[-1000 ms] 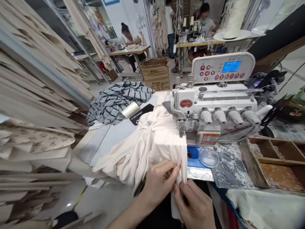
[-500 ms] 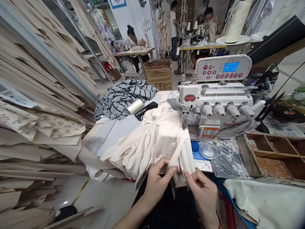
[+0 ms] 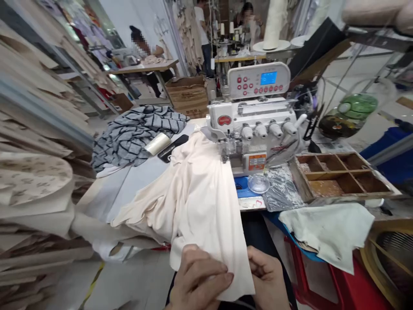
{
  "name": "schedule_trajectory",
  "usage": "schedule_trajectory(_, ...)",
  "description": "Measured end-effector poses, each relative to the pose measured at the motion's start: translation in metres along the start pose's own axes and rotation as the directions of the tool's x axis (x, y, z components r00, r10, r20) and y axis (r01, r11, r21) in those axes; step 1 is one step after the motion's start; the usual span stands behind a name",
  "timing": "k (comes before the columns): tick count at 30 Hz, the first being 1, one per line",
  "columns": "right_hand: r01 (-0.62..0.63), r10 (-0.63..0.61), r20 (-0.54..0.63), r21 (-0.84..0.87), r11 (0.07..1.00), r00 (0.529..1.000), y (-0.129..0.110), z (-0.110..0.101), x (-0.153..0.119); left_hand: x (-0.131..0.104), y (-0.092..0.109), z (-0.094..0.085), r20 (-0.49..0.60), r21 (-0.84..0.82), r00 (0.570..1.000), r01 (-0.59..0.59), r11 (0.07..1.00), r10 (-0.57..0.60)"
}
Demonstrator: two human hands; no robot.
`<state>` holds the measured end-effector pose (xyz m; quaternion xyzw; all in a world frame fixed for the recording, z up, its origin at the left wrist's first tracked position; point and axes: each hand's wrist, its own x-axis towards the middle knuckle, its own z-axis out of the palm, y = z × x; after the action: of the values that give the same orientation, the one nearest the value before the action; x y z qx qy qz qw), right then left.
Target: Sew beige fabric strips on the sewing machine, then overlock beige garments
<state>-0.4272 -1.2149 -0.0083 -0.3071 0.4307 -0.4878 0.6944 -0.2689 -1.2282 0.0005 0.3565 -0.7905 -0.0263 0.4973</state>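
Note:
A cream fabric piece runs from under the needle area of a white overlock sewing machine down over the table's front edge. My left hand lies over its lower end, fingers bent and closed on the cloth. At the lower right corner my right hand grips the edge, its thumb behind the cloth and its fingertips partly hidden. The fabric is spread fairly flat between machine and hands, with loose folds gathered to the left.
Left on the table lie a grey striped cloth, a thread cone and a black phone. A wooden compartment box stands right of the machine. Garments hang at far left. A co-worker sits behind.
Both hands have moved down toward me, drawing the cream fabric out longer and flatter. The narrow folded strip between the fingers is no longer visible. The view has turned right.

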Motion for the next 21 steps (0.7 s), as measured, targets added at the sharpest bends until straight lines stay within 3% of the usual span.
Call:
schedule_trajectory(4,0.009,-0.004,-0.044,0.107,0.994,0.999,0.003,-0.001,-0.005,0.0,0.01,0.007,0.036,-0.044,0.999,-0.032,0.999,0.034)
schedule_trajectory(16,-0.143,0.162,-0.104,0.169,0.975,0.981,0.001,-0.005,-0.011,-0.003,0.016,0.0,0.212,-0.014,0.976,-0.038,0.999,0.04)
schedule_trajectory(19,-0.167,0.178,-0.083,0.131,0.977,0.98,0.006,-0.009,-0.005,0.0,0.008,-0.003,0.293,-0.118,0.955,0.003,0.993,0.032)
schedule_trajectory(21,-0.226,0.229,-0.029,0.1,0.969,0.973,0.014,-0.013,-0.001,0.003,-0.01,-0.007,0.377,-0.26,0.926,0.102,0.96,0.004)
